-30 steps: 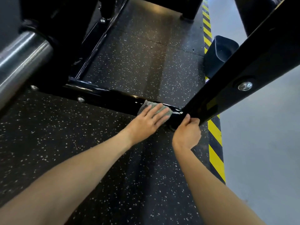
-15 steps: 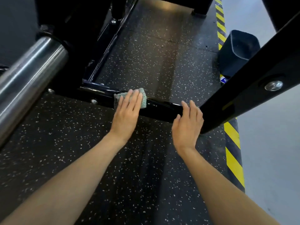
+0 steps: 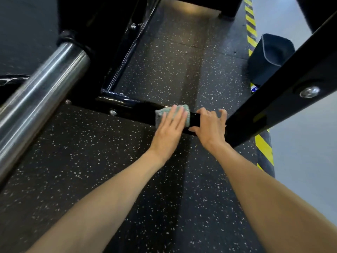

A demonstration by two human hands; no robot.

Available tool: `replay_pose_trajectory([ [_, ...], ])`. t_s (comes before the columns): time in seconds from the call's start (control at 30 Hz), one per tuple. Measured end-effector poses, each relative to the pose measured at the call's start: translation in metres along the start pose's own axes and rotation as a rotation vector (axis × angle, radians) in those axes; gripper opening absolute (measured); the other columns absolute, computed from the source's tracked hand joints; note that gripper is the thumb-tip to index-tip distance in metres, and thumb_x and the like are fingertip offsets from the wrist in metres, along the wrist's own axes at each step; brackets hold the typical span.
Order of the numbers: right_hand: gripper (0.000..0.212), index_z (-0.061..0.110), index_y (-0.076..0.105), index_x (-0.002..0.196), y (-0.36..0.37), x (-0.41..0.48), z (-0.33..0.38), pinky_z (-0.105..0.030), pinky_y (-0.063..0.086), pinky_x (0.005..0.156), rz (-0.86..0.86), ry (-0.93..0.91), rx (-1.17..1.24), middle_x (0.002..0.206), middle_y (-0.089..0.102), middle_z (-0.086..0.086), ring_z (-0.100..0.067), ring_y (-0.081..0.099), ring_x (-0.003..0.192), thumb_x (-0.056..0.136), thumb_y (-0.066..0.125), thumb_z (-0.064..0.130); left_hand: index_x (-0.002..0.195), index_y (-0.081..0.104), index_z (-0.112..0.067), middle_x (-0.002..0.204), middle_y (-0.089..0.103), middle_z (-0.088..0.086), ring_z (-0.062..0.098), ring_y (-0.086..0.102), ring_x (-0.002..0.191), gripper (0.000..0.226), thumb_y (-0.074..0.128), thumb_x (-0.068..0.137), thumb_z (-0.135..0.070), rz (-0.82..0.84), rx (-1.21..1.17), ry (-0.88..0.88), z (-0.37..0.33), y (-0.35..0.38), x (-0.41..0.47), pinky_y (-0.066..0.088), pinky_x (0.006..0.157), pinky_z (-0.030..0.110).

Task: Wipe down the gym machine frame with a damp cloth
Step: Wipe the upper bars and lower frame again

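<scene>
A black gym machine frame bar point(image 3: 135, 111) lies low across the speckled rubber floor. A pale green cloth point(image 3: 186, 114) is draped over that bar. My left hand point(image 3: 171, 128) lies flat on the cloth with straight fingers, pressing it against the bar. Just to its right, my right hand point(image 3: 211, 126) grips the same bar, fingers curled over the top and thumb on the near side. A slanted black frame beam point(image 3: 284, 88) with a silver bolt rises from the bar's right end.
A thick chrome tube point(image 3: 42, 95) runs diagonally at the left. A dark bucket point(image 3: 268, 57) stands at the right behind the slanted beam. A yellow and black hazard strip point(image 3: 264, 148) edges the rubber mat, with grey floor beyond.
My left hand slid the cloth left along the bar, then back right. My right hand went from open and flat to gripping the bar.
</scene>
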State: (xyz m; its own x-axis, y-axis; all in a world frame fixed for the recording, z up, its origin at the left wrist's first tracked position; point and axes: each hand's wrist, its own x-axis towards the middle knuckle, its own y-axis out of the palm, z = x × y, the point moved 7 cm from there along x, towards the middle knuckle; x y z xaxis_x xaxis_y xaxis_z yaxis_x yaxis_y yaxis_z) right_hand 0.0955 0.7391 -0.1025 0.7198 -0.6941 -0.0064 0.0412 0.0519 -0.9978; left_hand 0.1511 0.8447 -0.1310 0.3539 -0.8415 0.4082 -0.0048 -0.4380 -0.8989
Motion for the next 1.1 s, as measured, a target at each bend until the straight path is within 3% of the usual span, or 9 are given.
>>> replay_pose_trajectory([
  [0.1, 0.047, 0.016, 0.052, 0.118, -0.003, 0.002, 0.0, -0.039, 0.01, 0.112, -0.012, -0.002, -0.029, 0.107, 0.067, -0.002, -0.023, 0.055, 0.11, 0.083, 0.07, 0.043, 0.143, 0.041, -0.001, 0.15, 0.038, 0.016, 0.034, 0.034, 0.139, 0.065, 0.021, 0.082, 0.008, 0.064, 0.037, 0.156, 0.016, -0.002, -0.004, 0.033, 0.111, 0.051],
  [0.27, 0.05, 0.015, 0.052, 0.121, 0.001, 0.0, -0.002, -0.038, 0.009, 0.113, -0.028, -0.013, -0.01, 0.111, 0.066, -0.004, -0.025, 0.052, 0.117, 0.083, 0.07, 0.042, 0.144, 0.035, 0.001, 0.151, 0.034, 0.019, 0.037, 0.029, 0.141, 0.064, 0.021, 0.082, 0.01, -0.019, 0.048, -0.031, 0.037, 0.0, -0.023, 0.035, 0.109, 0.055],
  [0.4, 0.037, 0.015, 0.052, 0.121, 0.001, -0.001, -0.001, -0.037, 0.009, 0.114, -0.07, -0.028, -0.027, 0.11, 0.066, -0.004, -0.024, 0.053, 0.115, 0.087, 0.066, 0.02, 0.142, 0.042, -0.003, 0.149, 0.04, 0.013, 0.033, 0.036, 0.138, 0.057, 0.024, 0.089, 0.002, -0.015, 0.041, 0.174, -0.02, 0.011, -0.006, 0.034, 0.111, 0.048],
  [0.47, 0.039, 0.016, 0.052, 0.121, 0.001, -0.001, -0.003, -0.037, 0.009, 0.113, -0.068, -0.008, -0.018, 0.11, 0.066, -0.003, -0.023, 0.053, 0.115, 0.086, 0.068, 0.024, 0.145, 0.04, -0.007, 0.151, 0.037, 0.01, 0.028, 0.034, 0.14, 0.055, 0.027, 0.091, 0.0, -0.008, 0.065, 0.198, -0.01, 0.007, -0.009, 0.034, 0.112, 0.043],
  [0.53, 0.045, 0.015, 0.053, 0.12, 0.001, 0.0, -0.002, -0.039, 0.006, 0.113, -0.055, 0.013, 0.005, 0.11, 0.066, -0.004, -0.025, 0.054, 0.115, 0.083, 0.072, 0.033, 0.147, 0.034, -0.008, 0.154, 0.032, 0.01, 0.027, 0.028, 0.143, 0.063, 0.034, 0.087, 0.01, -0.028, 0.057, 0.08, 0.028, -0.002, -0.022, 0.029, 0.115, 0.046],
  [0.67, 0.046, 0.014, 0.054, 0.118, 0.004, 0.007, 0.002, -0.042, 0.006, 0.116, 0.02, 0.156, 0.103, 0.112, 0.065, -0.005, -0.026, 0.052, 0.117, 0.08, 0.076, 0.026, 0.151, 0.014, -0.01, 0.16, 0.012, 0.008, 0.022, 0.005, 0.148, 0.082, 0.033, 0.079, 0.024, -0.134, -0.055, -0.544, 0.137, -0.03, -0.049, 0.008, 0.121, 0.046],
  [0.73, 0.05, 0.014, 0.054, 0.121, 0.008, 0.009, 0.007, -0.045, 0.004, 0.117, 0.082, 0.241, 0.123, 0.12, 0.06, -0.008, -0.027, 0.047, 0.124, 0.079, 0.076, 0.03, 0.152, 0.015, -0.009, 0.16, 0.012, 0.009, 0.024, 0.005, 0.149, 0.086, 0.032, 0.076, 0.028, -0.154, -0.095, -0.613, 0.136, -0.03, -0.037, 0.006, 0.122, 0.042],
  [0.93, 0.066, 0.017, 0.047, 0.135, 0.014, 0.006, 0.03, -0.049, -0.007, 0.116, 0.034, 0.121, 0.071, 0.139, 0.046, -0.006, -0.024, 0.028, 0.141, 0.08, 0.073, 0.043, 0.146, 0.035, -0.002, 0.153, 0.034, 0.013, 0.028, 0.025, 0.144, 0.068, 0.022, 0.08, 0.009, 0.004, -0.133, -0.043, 0.047, -0.007, -0.011, 0.023, 0.116, 0.048],
  [1.1, 0.052, 0.018, 0.054, 0.125, 0.008, 0.01, 0.032, -0.046, -0.005, 0.116, 0.052, 0.055, -0.024, 0.116, 0.063, -0.004, -0.026, 0.051, 0.121, 0.084, 0.066, 0.049, 0.153, 0.003, -0.016, 0.161, -0.008, 0.0, 0.018, -0.014, 0.147, 0.1, 0.039, 0.072, 0.029, -0.08, -0.253, -0.582, 0.115, -0.016, -0.028, 0.005, 0.121, 0.042],
])
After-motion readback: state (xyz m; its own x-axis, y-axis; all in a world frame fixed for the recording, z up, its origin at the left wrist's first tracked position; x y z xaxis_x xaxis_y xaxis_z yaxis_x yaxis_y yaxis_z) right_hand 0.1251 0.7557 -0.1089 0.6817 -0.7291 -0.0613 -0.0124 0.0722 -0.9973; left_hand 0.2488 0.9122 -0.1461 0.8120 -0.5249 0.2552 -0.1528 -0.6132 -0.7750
